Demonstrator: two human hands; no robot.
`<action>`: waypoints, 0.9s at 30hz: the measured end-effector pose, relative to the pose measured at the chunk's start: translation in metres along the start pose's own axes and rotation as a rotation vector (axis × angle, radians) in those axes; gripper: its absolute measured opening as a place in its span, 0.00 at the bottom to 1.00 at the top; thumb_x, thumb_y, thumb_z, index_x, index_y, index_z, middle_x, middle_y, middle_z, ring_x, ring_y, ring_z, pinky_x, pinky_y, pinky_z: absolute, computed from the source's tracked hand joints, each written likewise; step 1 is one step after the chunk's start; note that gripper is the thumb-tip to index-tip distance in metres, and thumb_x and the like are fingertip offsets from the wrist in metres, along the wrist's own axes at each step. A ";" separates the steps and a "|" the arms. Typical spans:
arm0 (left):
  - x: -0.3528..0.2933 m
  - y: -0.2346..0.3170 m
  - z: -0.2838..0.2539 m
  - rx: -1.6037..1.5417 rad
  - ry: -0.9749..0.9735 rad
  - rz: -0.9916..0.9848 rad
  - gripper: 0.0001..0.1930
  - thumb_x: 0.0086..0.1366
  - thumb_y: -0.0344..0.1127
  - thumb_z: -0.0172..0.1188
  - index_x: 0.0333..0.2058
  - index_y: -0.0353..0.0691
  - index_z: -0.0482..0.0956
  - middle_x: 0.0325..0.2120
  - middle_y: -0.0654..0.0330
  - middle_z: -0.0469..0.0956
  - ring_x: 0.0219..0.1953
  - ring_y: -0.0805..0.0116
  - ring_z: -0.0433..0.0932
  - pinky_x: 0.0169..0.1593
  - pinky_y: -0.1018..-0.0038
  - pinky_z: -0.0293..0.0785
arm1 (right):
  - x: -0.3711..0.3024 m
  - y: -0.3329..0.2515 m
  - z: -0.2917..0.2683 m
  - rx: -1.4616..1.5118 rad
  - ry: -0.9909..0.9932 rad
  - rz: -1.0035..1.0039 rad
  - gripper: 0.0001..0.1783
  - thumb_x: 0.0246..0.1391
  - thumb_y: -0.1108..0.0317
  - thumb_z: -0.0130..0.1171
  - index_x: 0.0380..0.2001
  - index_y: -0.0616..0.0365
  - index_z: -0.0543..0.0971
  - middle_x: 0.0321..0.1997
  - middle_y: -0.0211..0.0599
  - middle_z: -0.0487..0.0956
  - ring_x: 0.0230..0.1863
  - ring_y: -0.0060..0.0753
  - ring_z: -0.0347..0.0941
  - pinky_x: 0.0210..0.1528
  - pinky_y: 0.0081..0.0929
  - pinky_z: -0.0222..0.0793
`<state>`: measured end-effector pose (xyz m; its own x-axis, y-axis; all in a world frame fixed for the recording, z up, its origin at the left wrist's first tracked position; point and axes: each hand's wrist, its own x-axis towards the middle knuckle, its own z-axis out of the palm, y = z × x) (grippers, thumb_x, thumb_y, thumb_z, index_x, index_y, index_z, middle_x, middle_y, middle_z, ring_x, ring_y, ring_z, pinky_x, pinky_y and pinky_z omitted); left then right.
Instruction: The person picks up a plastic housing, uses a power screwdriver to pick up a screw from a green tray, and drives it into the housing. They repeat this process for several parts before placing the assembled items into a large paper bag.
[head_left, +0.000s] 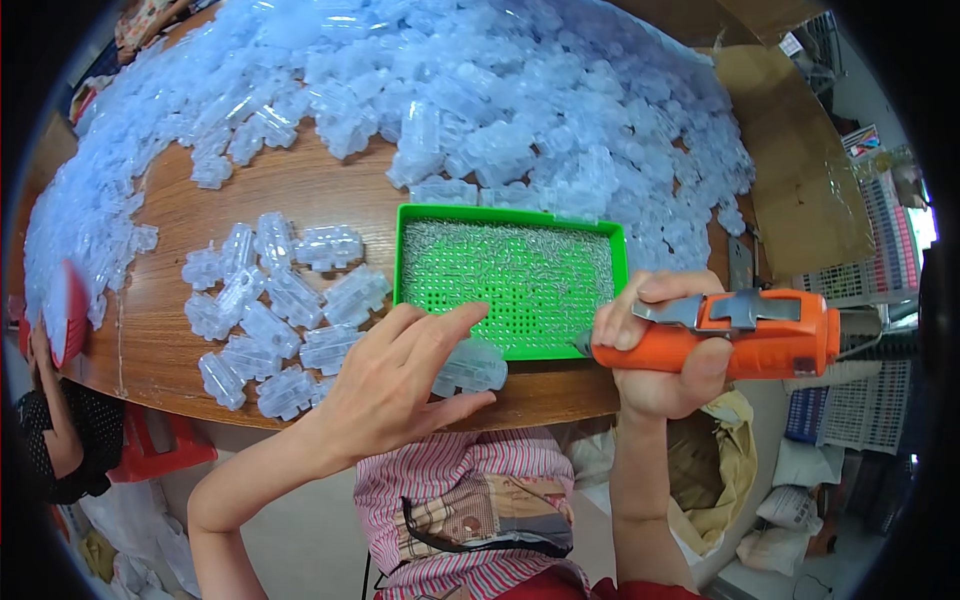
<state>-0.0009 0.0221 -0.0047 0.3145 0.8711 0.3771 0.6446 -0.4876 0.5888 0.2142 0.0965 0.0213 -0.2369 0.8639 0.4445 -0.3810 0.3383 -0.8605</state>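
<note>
My right hand (665,345) is wrapped round an orange electric screwdriver (765,335) with a metal lever on top. The tool lies nearly level, its tip pointing left at the lower right corner of a green perforated tray (612,240). Small silvery screws (510,245) cover much of that tray, and bare holes show at its lower left. Fingers and thumb of my left hand (390,380) are stretched apart above the table's near edge. Just beside them sits a clear plastic piece (472,367), partly hidden by the hand; I cannot tell whether they touch.
Several clear plastic pieces (270,325) lie left of the tray on the wooden table (180,215). A large heap of them (560,100) fills the far side. Cardboard (805,170) stands at the right. Another person's arm (58,425) shows at far left, near a red stool (165,445).
</note>
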 end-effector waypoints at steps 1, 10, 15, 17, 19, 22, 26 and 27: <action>-0.002 0.000 0.008 0.034 0.038 0.005 0.40 0.42 0.42 0.75 0.54 0.39 0.66 0.35 0.58 0.76 0.35 0.61 0.74 0.38 0.69 0.73 | 0.000 0.003 -0.001 -0.027 -0.008 -0.026 0.35 0.54 0.36 0.49 0.37 0.64 0.67 0.20 0.36 0.69 0.22 0.25 0.65 0.23 0.23 0.65; -0.009 -0.003 0.055 0.068 0.229 0.049 0.42 0.37 0.47 0.76 0.51 0.40 0.68 0.32 0.64 0.77 0.35 0.63 0.72 0.39 0.69 0.67 | -0.005 0.036 -0.007 -0.081 -0.005 -0.030 0.34 0.54 0.36 0.49 0.38 0.64 0.67 0.21 0.38 0.68 0.22 0.28 0.64 0.26 0.26 0.64; -0.018 0.000 0.058 -0.041 0.194 -0.024 0.39 0.40 0.47 0.72 0.53 0.40 0.69 0.31 0.61 0.72 0.34 0.61 0.71 0.40 0.68 0.67 | -0.005 0.041 -0.007 -0.129 0.063 0.000 0.35 0.54 0.35 0.48 0.37 0.64 0.68 0.18 0.37 0.67 0.22 0.28 0.63 0.25 0.27 0.64; -0.019 -0.002 0.055 -0.026 0.196 -0.037 0.40 0.39 0.47 0.72 0.53 0.40 0.69 0.33 0.62 0.74 0.35 0.62 0.72 0.40 0.67 0.67 | -0.006 0.046 -0.010 -0.195 0.073 -0.007 0.36 0.53 0.35 0.47 0.37 0.64 0.68 0.18 0.37 0.68 0.21 0.28 0.63 0.25 0.27 0.64; -0.015 -0.001 0.048 -0.044 0.188 -0.024 0.40 0.40 0.46 0.72 0.54 0.40 0.68 0.35 0.62 0.75 0.37 0.63 0.73 0.41 0.67 0.68 | -0.006 0.047 -0.010 -0.140 0.071 -0.007 0.36 0.53 0.35 0.47 0.37 0.64 0.69 0.18 0.37 0.68 0.21 0.29 0.63 0.24 0.27 0.64; -0.017 -0.001 0.042 -0.069 0.138 -0.028 0.42 0.41 0.41 0.74 0.55 0.39 0.65 0.38 0.61 0.78 0.40 0.60 0.75 0.44 0.67 0.69 | -0.005 0.046 -0.013 -0.108 0.061 -0.002 0.36 0.53 0.34 0.48 0.37 0.64 0.69 0.18 0.37 0.68 0.21 0.28 0.63 0.24 0.27 0.64; -0.022 -0.008 0.043 -0.160 0.077 -0.051 0.44 0.42 0.33 0.74 0.57 0.39 0.60 0.40 0.58 0.79 0.44 0.56 0.75 0.48 0.66 0.68 | -0.003 0.049 -0.010 0.054 0.076 0.005 0.36 0.52 0.34 0.48 0.36 0.63 0.70 0.18 0.37 0.69 0.21 0.28 0.64 0.23 0.26 0.65; -0.023 -0.009 0.043 -0.161 0.080 -0.055 0.44 0.42 0.33 0.74 0.57 0.39 0.60 0.40 0.58 0.79 0.44 0.56 0.75 0.48 0.66 0.68 | -0.002 0.050 -0.010 0.054 0.073 0.007 0.36 0.52 0.34 0.48 0.36 0.63 0.70 0.18 0.37 0.69 0.21 0.28 0.64 0.23 0.26 0.65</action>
<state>0.0165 0.0088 -0.0495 0.2217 0.8923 0.3933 0.5376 -0.4483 0.7141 0.2045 0.1153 -0.0248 -0.1748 0.8918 0.4173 -0.4280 0.3128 -0.8479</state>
